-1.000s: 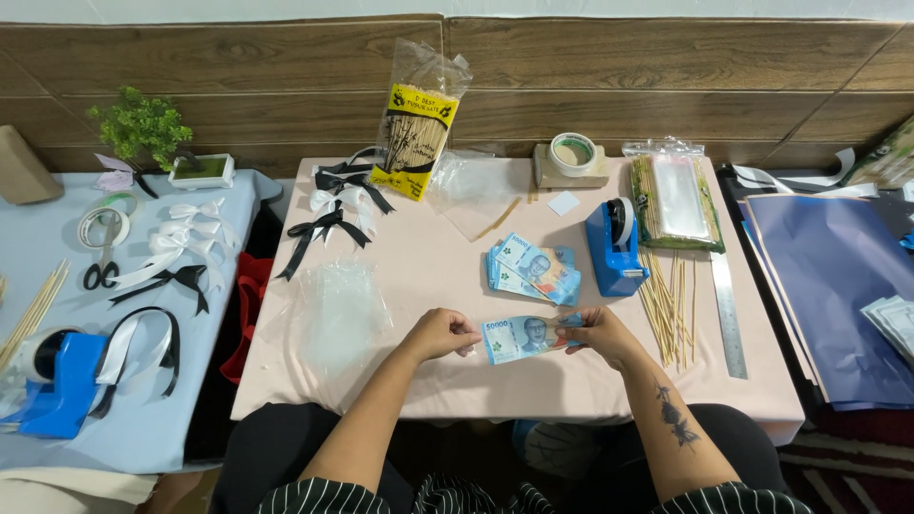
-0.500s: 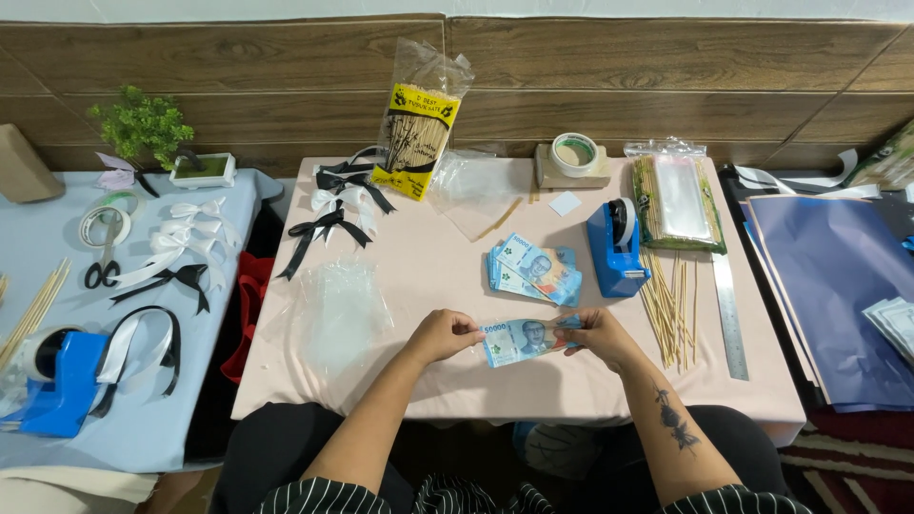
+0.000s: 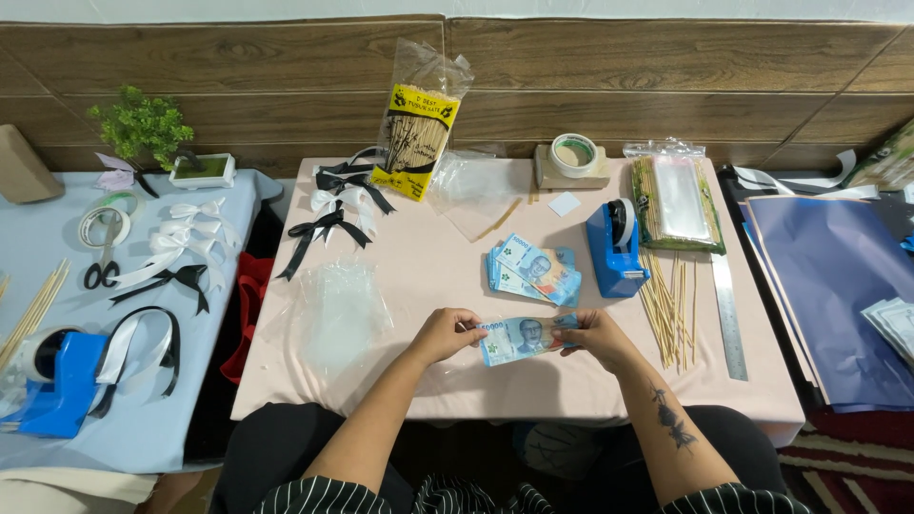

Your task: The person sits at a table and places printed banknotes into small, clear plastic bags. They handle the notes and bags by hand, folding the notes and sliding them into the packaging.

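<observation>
A blue-green banknote [image 3: 522,338] is held flat just above the pink table [image 3: 428,381], near its front edge. My left hand [image 3: 446,333] pinches its left end and my right hand [image 3: 592,336] pinches its right end. A small stack of similar banknotes [image 3: 533,270] lies on the table a little beyond the held note. A blue tape dispenser [image 3: 614,249] stands to the right of that stack, and loose wooden skewers [image 3: 668,303] lie beside my right hand.
A clear plastic sheet [image 3: 345,309] lies left of my left hand. Black and white ribbon bows [image 3: 333,214], a bag of skewers [image 3: 416,128], a tape roll [image 3: 574,155] and a metal ruler [image 3: 727,314] sit further back and right. A second table [image 3: 190,419] at left holds scissors [image 3: 100,262], ribbons and another dispenser [image 3: 52,385].
</observation>
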